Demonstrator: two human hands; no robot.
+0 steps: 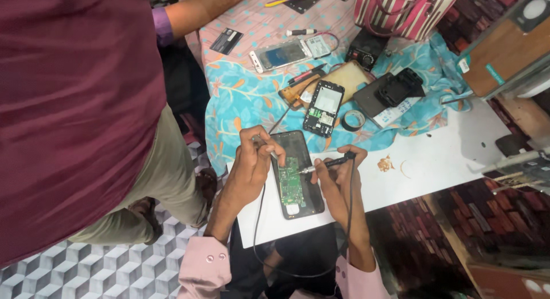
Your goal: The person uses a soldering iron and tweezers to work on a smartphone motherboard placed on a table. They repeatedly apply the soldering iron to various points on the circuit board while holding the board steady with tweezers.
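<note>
An opened phone [296, 174] lies on a white board [435, 161], its green circuit board [291, 181] exposed. My left hand [252, 161] holds a thin metal tweezer tool [279, 121] at the phone's left edge. My right hand [338, 176] grips a black soldering pen [329, 162], whose tip touches the circuit board. The pen's black cable [349, 219] loops down toward my lap.
A second opened phone [323, 108], a tape roll [353, 120], a black block [398, 88] and a white phone [281, 53] lie on a blue floral cloth [240, 98]. A striped bag [401, 9] stands behind. A person in a maroon shirt [74, 104] stands at left.
</note>
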